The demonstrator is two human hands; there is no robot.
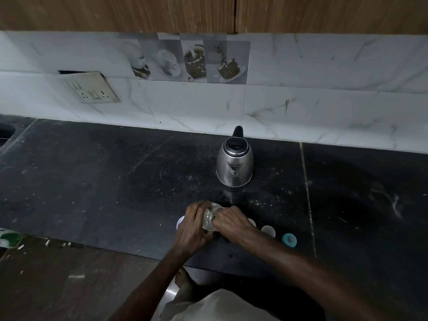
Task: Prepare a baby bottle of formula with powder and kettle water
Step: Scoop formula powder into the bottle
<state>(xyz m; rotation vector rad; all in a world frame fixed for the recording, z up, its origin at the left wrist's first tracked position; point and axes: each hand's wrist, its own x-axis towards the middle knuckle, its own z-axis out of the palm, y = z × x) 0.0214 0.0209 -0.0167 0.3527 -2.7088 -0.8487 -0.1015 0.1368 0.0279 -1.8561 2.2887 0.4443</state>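
Note:
A clear baby bottle (209, 218) stands near the front edge of the dark counter (104, 181), and both hands are on it. My left hand (193, 228) wraps its left side. Against its right side and mouth rests my right hand (231, 222), fingers closed there; what they pinch is hidden. A steel kettle (234, 165) with a black lid and handle stands behind the bottle, close to the tiled wall. Right of my hands lie a white cap (268, 230) and a teal bottle ring with teat (289, 239). A white round lid (180, 222) peeks out left of my left hand.
A wall socket plate (91, 88) hangs loose on the tiles at the left. A sink edge (5, 133) shows at the far left. A green and white packet (9, 237) lies at the counter's left front edge. My foot (183, 281) shows on the floor below.

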